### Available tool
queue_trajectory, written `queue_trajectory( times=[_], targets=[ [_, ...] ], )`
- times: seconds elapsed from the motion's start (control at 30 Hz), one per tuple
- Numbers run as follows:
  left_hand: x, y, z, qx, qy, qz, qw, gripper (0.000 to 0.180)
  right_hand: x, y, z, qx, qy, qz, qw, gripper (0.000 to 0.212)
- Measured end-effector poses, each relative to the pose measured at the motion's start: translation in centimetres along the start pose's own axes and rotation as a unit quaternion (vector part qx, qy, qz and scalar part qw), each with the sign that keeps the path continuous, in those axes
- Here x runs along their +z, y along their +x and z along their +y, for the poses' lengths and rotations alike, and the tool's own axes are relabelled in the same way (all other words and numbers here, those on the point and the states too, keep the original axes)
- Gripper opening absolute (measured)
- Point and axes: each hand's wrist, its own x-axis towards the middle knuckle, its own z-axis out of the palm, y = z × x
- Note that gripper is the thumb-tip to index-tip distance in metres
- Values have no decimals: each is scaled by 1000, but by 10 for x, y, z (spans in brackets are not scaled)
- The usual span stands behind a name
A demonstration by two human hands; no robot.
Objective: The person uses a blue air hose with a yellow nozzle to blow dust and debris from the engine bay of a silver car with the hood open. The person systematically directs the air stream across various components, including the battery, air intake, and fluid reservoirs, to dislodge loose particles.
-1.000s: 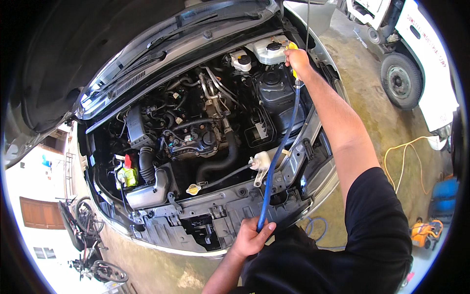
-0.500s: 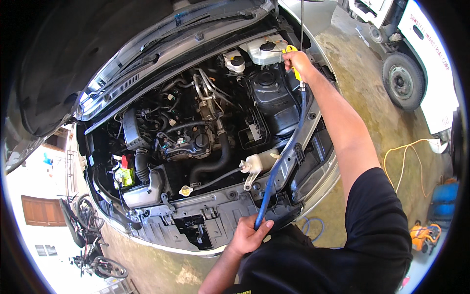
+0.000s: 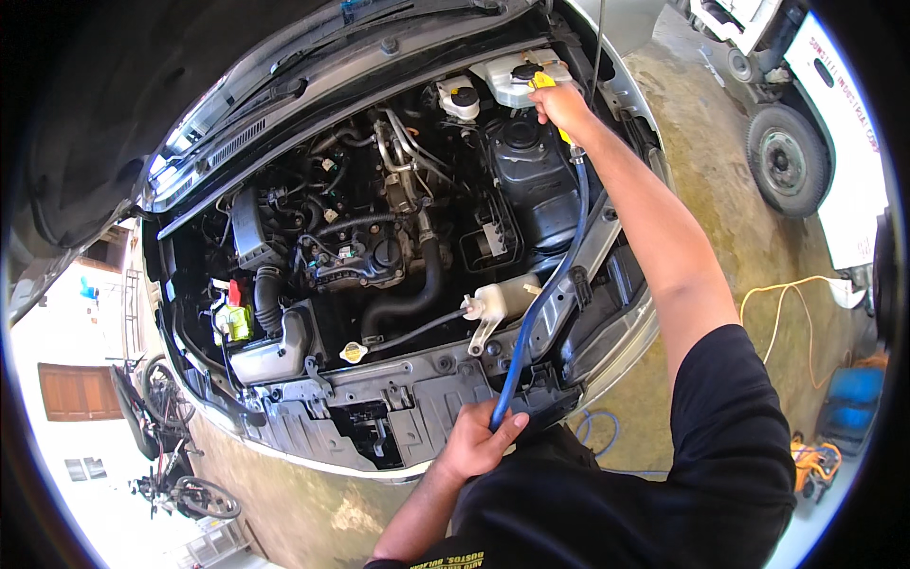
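My right hand (image 3: 561, 106) is closed around a yellow air blow gun (image 3: 541, 82) at the far right of the open engine bay. The gun's front end is beside the dark cap (image 3: 525, 72) of a translucent white reservoir (image 3: 507, 92); I cannot make out its tip. A blue air hose (image 3: 527, 339) hangs from the gun's lower end and runs down along the car's edge. Near the front of the car, my left hand (image 3: 477, 442) is wrapped round that hose.
A smaller white reservoir (image 3: 459, 98) sits left of the large one. The raised hood (image 3: 85, 123) looms at upper left, and a thin prop rod (image 3: 597, 52) stands by my right hand. A white truck (image 3: 844, 123) is at right. Bicycles (image 3: 171, 446) stand at lower left.
My right hand has brought the blow gun left, closer to the reservoir's dark cap. My left hand keeps its grip on the hose, and the view has shifted slightly.
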Motion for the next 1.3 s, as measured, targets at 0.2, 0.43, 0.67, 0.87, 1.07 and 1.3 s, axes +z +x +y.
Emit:
queue_trajectory(
  times=[0.2,0.43,0.67,0.87,1.07,1.3],
  targets=[
    [-4,-3,0,3,-28,18,999,36,10,5,7,31,-107,45,993,33],
    [-11,-4,-2,2,-36,21,999,36,0,1,13,43,-77,24,996,30],
    [-14,0,-2,11,-23,-1,1000,36,2,1,15,39,-92,26,995,29],
    [-12,-5,2,9,-66,22,998,33,-30,4,12,32,16,156,987,26],
    [-9,-1,-1,24,-48,12,998,33,-46,1,12,43,40,178,982,17],
    [-8,2,-1,32,-26,7,999,34,-48,17,17,5,56,209,976,16]
  ],
)
